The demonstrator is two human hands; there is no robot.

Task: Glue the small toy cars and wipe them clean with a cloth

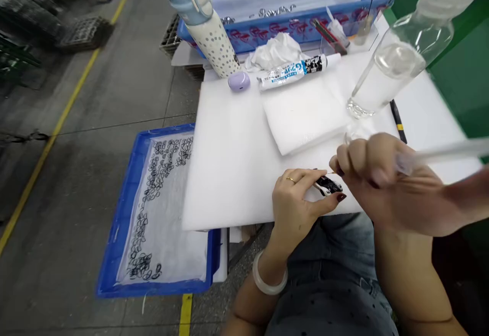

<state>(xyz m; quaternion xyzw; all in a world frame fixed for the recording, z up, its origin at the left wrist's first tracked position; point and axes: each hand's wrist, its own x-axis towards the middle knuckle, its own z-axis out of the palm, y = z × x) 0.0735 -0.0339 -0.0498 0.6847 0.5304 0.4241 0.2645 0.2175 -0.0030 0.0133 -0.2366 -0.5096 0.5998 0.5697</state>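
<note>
My left hand (296,198) pinches a small glossy black-and-white piece (328,185) between thumb and fingers, low over the front edge of the white foam sheet (225,173). Its exact kind is too small to tell. Just to the right, my right hand (382,173) is closed around a translucent white rod-like tool (451,153), whose shaft sticks out blurred to the right. A thin tip seems to reach toward the piece from the curled fingers, which partly hide it. A folded white foam pad (305,114) lies beyond both hands.
A clear bottle of liquid (395,66), glue tube (294,72), lilac case (239,81), dotted drink bottle (214,37), crumpled tissue (277,53) and black tool (398,122) stand or lie around. A blue crate (240,40) is behind; a blue tray (109,254) of small dark rings sits lower left.
</note>
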